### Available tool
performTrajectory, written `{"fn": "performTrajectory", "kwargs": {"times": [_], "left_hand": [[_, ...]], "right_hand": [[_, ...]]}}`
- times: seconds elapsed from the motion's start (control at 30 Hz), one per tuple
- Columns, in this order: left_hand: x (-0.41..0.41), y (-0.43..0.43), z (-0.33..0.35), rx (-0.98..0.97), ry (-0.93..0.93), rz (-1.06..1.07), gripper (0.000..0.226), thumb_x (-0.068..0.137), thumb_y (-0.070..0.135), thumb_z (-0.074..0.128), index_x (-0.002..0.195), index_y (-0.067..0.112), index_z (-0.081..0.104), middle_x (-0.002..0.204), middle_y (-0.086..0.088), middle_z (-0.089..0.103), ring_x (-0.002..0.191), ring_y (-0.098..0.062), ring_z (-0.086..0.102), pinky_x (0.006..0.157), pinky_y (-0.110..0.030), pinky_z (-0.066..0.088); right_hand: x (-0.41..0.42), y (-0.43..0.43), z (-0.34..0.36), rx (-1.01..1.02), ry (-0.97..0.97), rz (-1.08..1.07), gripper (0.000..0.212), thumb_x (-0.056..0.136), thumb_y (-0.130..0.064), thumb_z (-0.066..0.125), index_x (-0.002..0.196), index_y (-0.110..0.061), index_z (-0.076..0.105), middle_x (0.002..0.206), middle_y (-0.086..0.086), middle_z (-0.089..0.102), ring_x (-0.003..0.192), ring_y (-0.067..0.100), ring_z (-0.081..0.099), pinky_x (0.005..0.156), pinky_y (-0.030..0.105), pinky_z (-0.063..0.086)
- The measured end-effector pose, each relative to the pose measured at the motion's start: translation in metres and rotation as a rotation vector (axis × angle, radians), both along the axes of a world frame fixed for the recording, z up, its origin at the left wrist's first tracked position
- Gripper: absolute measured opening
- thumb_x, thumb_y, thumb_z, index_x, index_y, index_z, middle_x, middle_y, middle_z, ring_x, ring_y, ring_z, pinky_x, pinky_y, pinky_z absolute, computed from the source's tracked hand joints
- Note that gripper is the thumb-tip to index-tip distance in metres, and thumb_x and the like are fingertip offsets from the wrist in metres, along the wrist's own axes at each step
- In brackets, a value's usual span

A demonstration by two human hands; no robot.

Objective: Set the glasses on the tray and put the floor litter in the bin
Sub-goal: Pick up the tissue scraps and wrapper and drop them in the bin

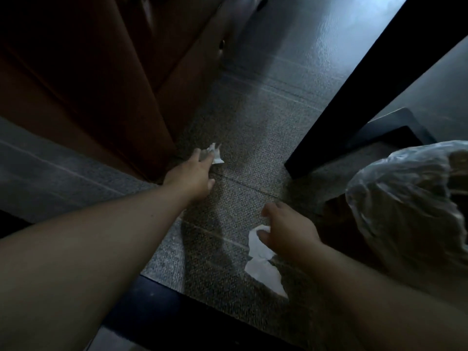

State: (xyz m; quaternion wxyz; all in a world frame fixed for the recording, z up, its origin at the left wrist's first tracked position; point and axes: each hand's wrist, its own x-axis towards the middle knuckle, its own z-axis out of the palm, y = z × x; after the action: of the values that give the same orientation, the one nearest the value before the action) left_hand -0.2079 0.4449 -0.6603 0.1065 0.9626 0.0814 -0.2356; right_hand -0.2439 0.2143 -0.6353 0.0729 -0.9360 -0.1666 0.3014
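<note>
A small crumpled white paper scrap [215, 153] lies on the grey carpet by the foot of a brown sofa. My left hand [193, 174] stretches out to it, fingertips touching its near edge, fingers still apart. A longer white tissue [263, 264] hangs from my right hand [286, 229], which pinches its upper end low over the carpet. A bin lined with a clear plastic bag [407, 198] stands just right of my right hand. No glasses or tray are in view.
The brown sofa [96, 79] fills the upper left. A dark table leg [354, 102] slants down at the upper right, with a dark base [395, 127] beside it. The grey carpet [240, 117] lies between them over a shiny floor.
</note>
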Motion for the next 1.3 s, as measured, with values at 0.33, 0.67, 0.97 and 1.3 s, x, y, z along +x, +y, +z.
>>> {"fn": "performTrajectory", "kwargs": {"times": [0.33, 0.67, 0.97, 1.3], "left_hand": [[0.042, 0.002, -0.015, 0.089, 0.04, 0.051, 0.057, 0.093, 0.033, 0.053, 0.143, 0.024, 0.027, 0.136, -0.012, 0.037, 0.116, -0.033, 0.047, 0.089, -0.045, 0.046], [0.007, 0.002, 0.014, 0.053, -0.024, -0.095, 0.012, 0.091, 0.033, 0.053, 0.091, 0.022, 0.057, 0.084, -0.002, 0.06, 0.071, -0.02, 0.053, 0.057, -0.031, 0.041], [-0.079, -0.025, 0.068, -0.077, -0.003, -0.533, 0.016, 0.09, 0.037, 0.05, 0.094, 0.025, 0.059, 0.087, 0.003, 0.064, 0.08, -0.022, 0.06, 0.06, -0.033, 0.041], [-0.112, -0.065, 0.042, -0.228, -0.178, -0.977, 0.005, 0.075, 0.024, 0.056, 0.076, 0.019, 0.053, 0.069, -0.004, 0.063, 0.065, -0.03, 0.062, 0.057, -0.037, 0.051]], "right_hand": [[-0.012, -0.01, -0.008, 0.048, 0.056, -0.117, 0.039, 0.091, -0.042, 0.054, 0.125, -0.027, 0.045, 0.127, 0.0, 0.047, 0.101, 0.022, 0.056, 0.076, 0.033, 0.049], [0.002, -0.019, -0.01, 0.003, 0.015, -0.091, 0.042, 0.088, -0.043, 0.057, 0.125, -0.027, 0.046, 0.127, 0.002, 0.047, 0.102, 0.025, 0.056, 0.075, 0.034, 0.049], [-0.016, -0.013, -0.033, -0.133, 0.031, 0.148, 0.023, 0.094, -0.028, 0.049, 0.117, -0.024, 0.047, 0.121, 0.006, 0.051, 0.096, 0.027, 0.059, 0.07, 0.037, 0.046], [-0.019, -0.033, -0.024, -0.025, 0.013, 0.12, 0.027, 0.092, -0.036, 0.054, 0.113, -0.02, 0.048, 0.119, 0.004, 0.049, 0.093, 0.027, 0.058, 0.069, 0.035, 0.046]]}}
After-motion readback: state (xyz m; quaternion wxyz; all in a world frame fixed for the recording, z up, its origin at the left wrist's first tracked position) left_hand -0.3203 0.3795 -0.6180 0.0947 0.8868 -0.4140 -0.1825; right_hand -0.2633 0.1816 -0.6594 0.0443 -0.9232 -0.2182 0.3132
